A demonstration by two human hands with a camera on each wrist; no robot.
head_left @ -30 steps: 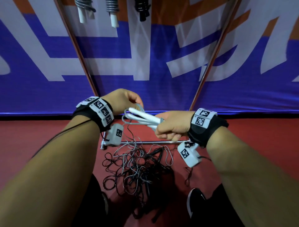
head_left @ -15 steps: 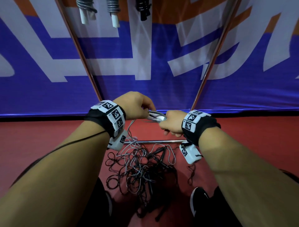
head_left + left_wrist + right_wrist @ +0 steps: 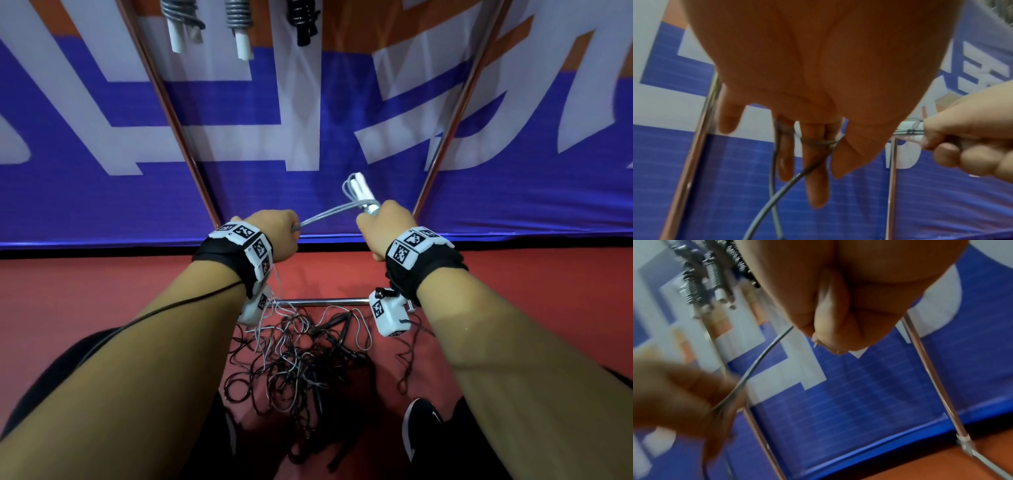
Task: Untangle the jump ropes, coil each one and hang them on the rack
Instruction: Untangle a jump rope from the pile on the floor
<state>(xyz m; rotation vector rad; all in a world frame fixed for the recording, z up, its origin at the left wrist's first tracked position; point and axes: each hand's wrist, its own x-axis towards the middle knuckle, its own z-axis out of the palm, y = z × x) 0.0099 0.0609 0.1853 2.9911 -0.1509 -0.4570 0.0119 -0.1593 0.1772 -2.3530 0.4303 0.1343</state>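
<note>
I count three coiled ropes (image 3: 236, 20) already hung high on the rack (image 3: 178, 113); my right hand (image 3: 382, 228) clutches white handles (image 3: 361, 192), left hand (image 3: 279, 234) pinches grey cord (image 3: 325, 214); the tangle (image 3: 294, 356) lies at its foot.

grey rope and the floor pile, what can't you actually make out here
- Head view: the right hand covers most of the white handles.
- Left wrist view: the palm hides where the grey rope leaves the left hand.
- Head view: strands in the floor tangle overlap, so no rope count.
</note>
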